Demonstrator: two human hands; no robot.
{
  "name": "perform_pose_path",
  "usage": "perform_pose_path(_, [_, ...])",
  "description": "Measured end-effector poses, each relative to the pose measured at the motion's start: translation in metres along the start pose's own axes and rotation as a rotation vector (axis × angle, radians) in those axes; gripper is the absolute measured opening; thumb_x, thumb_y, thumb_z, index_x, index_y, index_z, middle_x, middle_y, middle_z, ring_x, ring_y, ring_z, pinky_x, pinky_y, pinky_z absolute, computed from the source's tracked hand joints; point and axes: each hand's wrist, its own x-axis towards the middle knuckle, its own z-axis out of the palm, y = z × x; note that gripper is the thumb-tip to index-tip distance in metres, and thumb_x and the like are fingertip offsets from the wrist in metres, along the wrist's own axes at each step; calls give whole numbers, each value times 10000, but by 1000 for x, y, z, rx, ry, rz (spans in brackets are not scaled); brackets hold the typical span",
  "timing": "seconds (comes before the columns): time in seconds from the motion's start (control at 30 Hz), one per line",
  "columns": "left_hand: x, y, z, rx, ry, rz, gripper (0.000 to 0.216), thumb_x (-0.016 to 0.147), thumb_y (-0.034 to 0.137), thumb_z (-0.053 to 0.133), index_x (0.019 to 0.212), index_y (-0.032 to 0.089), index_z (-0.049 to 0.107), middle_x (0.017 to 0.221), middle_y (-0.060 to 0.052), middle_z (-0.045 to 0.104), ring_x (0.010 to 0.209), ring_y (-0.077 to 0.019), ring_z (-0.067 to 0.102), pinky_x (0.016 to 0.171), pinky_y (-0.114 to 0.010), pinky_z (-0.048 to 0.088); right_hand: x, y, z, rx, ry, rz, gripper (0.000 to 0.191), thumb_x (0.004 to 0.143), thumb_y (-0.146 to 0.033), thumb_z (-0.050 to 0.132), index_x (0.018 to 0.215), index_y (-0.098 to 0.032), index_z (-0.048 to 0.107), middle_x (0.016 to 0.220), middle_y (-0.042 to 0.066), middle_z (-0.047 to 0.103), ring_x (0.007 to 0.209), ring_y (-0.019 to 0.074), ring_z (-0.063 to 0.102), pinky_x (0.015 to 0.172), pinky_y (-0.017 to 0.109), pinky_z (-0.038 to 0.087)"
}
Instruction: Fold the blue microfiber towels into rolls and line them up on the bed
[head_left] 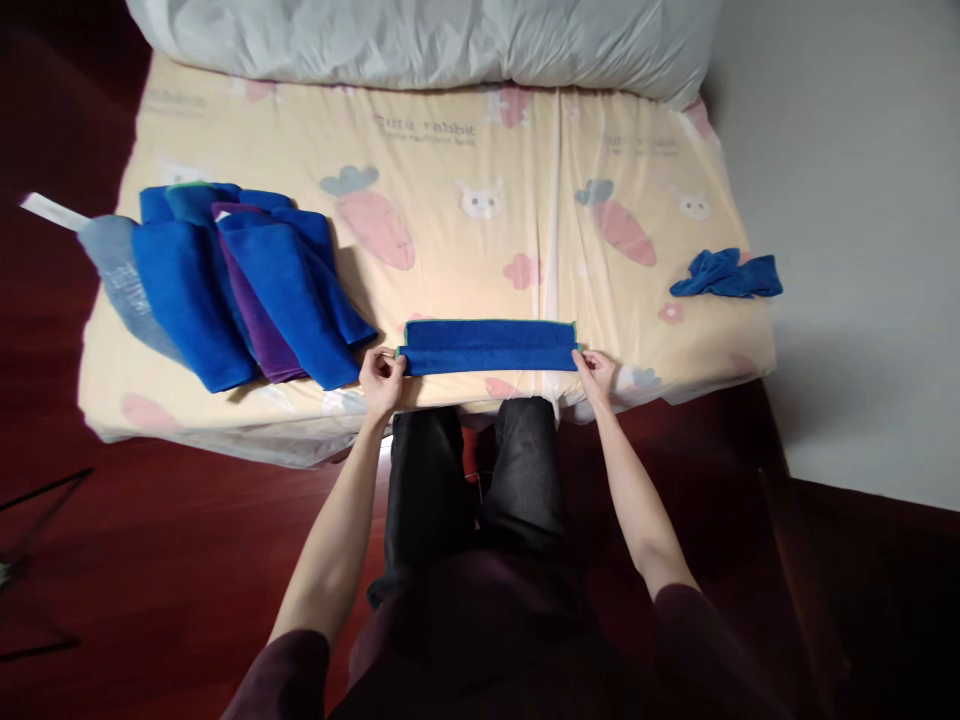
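Note:
A blue towel [489, 346] with green edging lies at the front of the bed, folded into a long narrow strip. At its left end, the thumb and fingers of my left hand [384, 380] pinch the corner. The right end is pinched the same way by my right hand [595, 374]. Left of my left hand is a heap of folded towels, with a blue towel [289, 290] on top, a purple towel [259, 300] under it and a greyish-blue piece [127, 280] at the outer side. A crumpled blue cloth [727, 274] lies off to the right.
The bed [450, 210] has a cream sheet printed with rabbits and carrots. Along its far side runs a puffy white quilt [420, 40]. A grey wall [847, 220] stands at the right. A thin black stand [45, 570] is on the dark red floor at the left.

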Motion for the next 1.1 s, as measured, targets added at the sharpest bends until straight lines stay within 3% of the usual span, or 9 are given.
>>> perform_pose_path(0.37, [-1, -2, -3, 37, -7, 44, 279, 821, 411, 739, 931, 217, 571, 645, 69, 474, 576, -107, 450, 625, -257, 394, 1, -4, 2, -5, 12, 14, 482, 736, -669, 779, 817, -210, 656, 727, 25, 649, 676, 178, 600, 683, 337, 537])
perform_pose_path(0.6, [3, -4, -6, -20, -20, 23, 311, 763, 442, 794, 894, 211, 632, 671, 35, 525, 618, -125, 498, 665, -287, 451, 8, -3, -9, 23, 16, -14, 482, 763, -606, 787, 1016, -211, 675, 887, 56, 695, 768, 193, 648, 697, 338, 568])
perform_pose_path(0.67, [3, -2, -8, -43, -45, 57, 315, 767, 451, 808, 903, 205, 666, 784, -12, 615, 712, -150, 579, 731, -310, 493, 6, -10, -16, -13, -28, -77, 449, 800, -573, 781, 1064, -217, 710, 999, 84, 720, 845, 218, 676, 747, 370, 591])
perform_pose_path(0.77, [0, 5, -12, 7, -103, 170, 307, 791, 454, 828, 944, 211, 719, 1023, -85, 698, 975, -226, 664, 898, -380, 525, 1, -28, -25, -127, -164, -254, 347, 867, -490, 768, 1109, -243, 761, 1195, 106, 733, 1098, 277, 681, 963, 457, 578])
perform_pose_path(0.87, [-2, 13, -14, 164, -240, 299, 324, 781, 451, 860, 1007, 244, 757, 1237, -105, 699, 1220, -295, 616, 1097, -476, 447, -2, -41, -30, -228, -358, -375, 335, 862, -417, 805, 1166, -279, 777, 1297, 80, 734, 1237, 304, 637, 1129, 540, 489])
perform_pose_path(0.97, [1, 15, -14, 297, -392, 361, 359, 769, 433, 864, 1071, 269, 759, 1360, -99, 670, 1297, -331, 564, 1175, -538, 357, 1, -39, -31, -294, -478, -395, 352, 824, -380, 843, 1161, -293, 790, 1330, 61, 734, 1254, 323, 618, 1144, 583, 478])
perform_pose_path(1.1, [9, 10, -10, 369, -442, 367, 321, 784, 360, 796, 1089, 267, 758, 1365, -99, 681, 1308, -350, 537, 1182, -568, 319, 7, -28, -28, -311, -502, -414, 355, 853, -291, 790, 1208, -291, 781, 1328, 48, 739, 1259, 312, 611, 1132, 574, 495])
